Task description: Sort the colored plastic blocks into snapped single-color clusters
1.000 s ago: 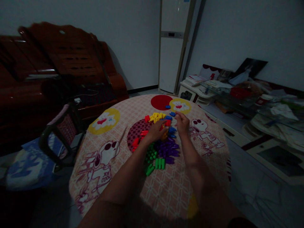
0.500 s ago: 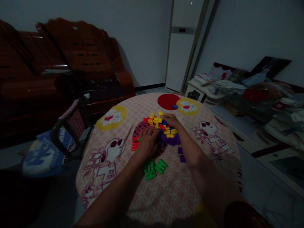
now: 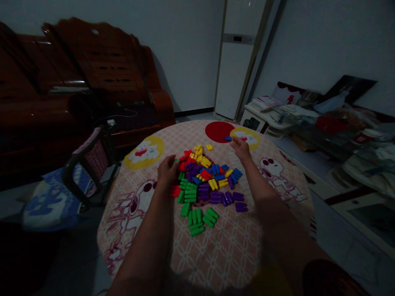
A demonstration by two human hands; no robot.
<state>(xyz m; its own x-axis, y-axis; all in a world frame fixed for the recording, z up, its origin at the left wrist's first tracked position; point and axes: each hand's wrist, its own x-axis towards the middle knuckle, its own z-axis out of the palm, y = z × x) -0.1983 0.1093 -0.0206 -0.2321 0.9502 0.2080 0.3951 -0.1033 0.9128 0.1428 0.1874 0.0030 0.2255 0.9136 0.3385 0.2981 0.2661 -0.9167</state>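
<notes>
Several plastic toy blocks with rounded prongs lie heaped on the round table's patterned cloth (image 3: pixel 216 250). At the left edge of the heap, my left hand (image 3: pixel 166 170) has its fingers bent together, with a bit of a green toy block (image 3: pixel 176 160) showing at the tips. My right hand (image 3: pixel 242 150) reaches past the heap, its thumb and fingertips pinched at the right end of a blue toy block (image 3: pixel 228 138) by the red circle. Yellow blocks (image 3: pixel 205 161), purple blocks (image 3: pixel 217 198) and green blocks (image 3: pixel 189 193) lie partly grouped by colour between my arms.
A wooden sofa (image 3: pixel 105 70) stands behind at the left, with a small chair (image 3: pixel 89 164) close to the table's left side. To the right runs a cluttered low cabinet with a glass top (image 3: pixel 321 123). A tall white air conditioner (image 3: pixel 234 74) stands at the back.
My left hand has moved left off the middle of the heap to its edge. My right hand has moved right and away from me to the blue block. More of the heap now shows, spread wider.
</notes>
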